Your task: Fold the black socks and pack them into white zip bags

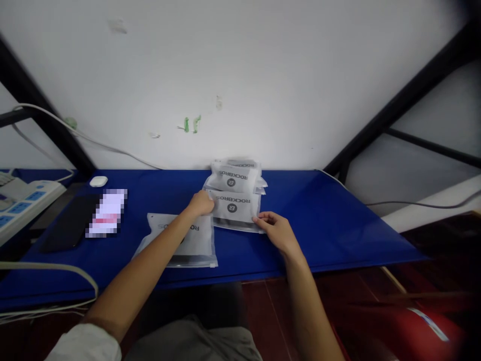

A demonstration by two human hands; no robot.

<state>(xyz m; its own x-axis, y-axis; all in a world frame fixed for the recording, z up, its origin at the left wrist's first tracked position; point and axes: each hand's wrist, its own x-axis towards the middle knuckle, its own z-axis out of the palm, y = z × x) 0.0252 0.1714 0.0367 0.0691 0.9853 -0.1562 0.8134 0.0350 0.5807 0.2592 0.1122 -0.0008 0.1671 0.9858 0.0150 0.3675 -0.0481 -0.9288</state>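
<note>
Both my hands are at a frosted ROCKBROS bag (236,206) lying in the middle of the blue table. My left hand (202,203) is closed at its upper left edge. At its lower right edge, my right hand (275,229) pinches the border between thumb and fingers. Behind it, a pile of similar bags (232,176) rests close to the wall. Another frosted bag (199,240) lies at the front left, partly hidden beneath my left forearm.
On the left of the blue table (319,225) are a lit phone (107,213), a dark flat device (69,223), a white case (98,181) and a white power strip (30,205). Cables run along the left side. Black frame bars flank the table.
</note>
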